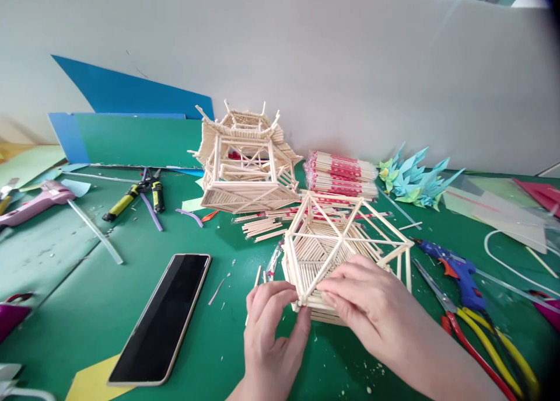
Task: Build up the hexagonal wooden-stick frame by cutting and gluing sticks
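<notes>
A hexagonal wooden stick frame point(340, 238) with spokes meeting at a raised centre stands in front of me. Beneath the spokes shows a base of closely laid sticks. My left hand point(272, 331) pinches the frame's near left corner between thumb and fingers. Just to the right, my right hand point(376, 310) has its fingertips pressed together on the near edge. Those fingertips hide whether a separate stick is between them. Behind the frame sits a finished-looking stick pavilion point(249, 161) with tiered roofs. Short loose sticks point(263, 228) lie between the two models.
Plastic-wrapped stick bundles point(340, 173) and blue folded-paper leaves point(417, 176) stand at the back. A blue glue gun point(457, 269), scissors point(437, 290) and yellow-handled pliers point(499, 342) lie right. Left are a phone point(164, 316), cutters point(131, 196) and a pink glue gun point(37, 202).
</notes>
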Demonstrator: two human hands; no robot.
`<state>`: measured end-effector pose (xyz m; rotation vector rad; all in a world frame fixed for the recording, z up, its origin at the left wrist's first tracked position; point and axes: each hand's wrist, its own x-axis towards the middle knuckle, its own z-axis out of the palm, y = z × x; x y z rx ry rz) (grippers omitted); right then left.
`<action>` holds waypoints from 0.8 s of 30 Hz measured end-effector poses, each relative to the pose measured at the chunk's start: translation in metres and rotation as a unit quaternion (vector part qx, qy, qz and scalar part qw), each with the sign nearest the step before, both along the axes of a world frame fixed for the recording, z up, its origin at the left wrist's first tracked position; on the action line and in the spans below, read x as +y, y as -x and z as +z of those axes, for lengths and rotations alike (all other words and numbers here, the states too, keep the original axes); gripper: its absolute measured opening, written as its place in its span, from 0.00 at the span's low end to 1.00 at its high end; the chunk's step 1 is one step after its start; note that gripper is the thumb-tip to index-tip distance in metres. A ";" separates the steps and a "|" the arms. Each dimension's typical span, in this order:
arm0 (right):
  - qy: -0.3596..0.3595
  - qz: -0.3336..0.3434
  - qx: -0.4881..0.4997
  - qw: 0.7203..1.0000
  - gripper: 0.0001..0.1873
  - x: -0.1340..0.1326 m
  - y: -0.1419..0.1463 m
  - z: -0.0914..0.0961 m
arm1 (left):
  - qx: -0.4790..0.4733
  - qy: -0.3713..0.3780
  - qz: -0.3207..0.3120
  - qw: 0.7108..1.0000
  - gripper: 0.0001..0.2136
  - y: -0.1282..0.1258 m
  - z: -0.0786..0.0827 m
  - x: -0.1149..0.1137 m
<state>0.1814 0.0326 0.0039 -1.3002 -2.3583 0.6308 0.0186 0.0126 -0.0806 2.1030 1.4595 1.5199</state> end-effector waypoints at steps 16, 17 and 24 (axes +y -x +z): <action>-0.178 -0.123 0.036 0.976 0.11 -0.041 -0.058 -0.040 | 0.221 -0.209 0.011 0.953 0.11 0.007 0.019 0.011; -0.182 -0.124 0.034 0.975 0.10 -0.041 -0.058 -0.041 | 0.225 -0.211 0.004 0.951 0.11 0.008 0.019 0.012; -0.198 -0.122 0.051 0.971 0.08 -0.037 -0.057 -0.043 | 0.253 -0.216 -0.005 0.943 0.13 0.010 0.024 0.015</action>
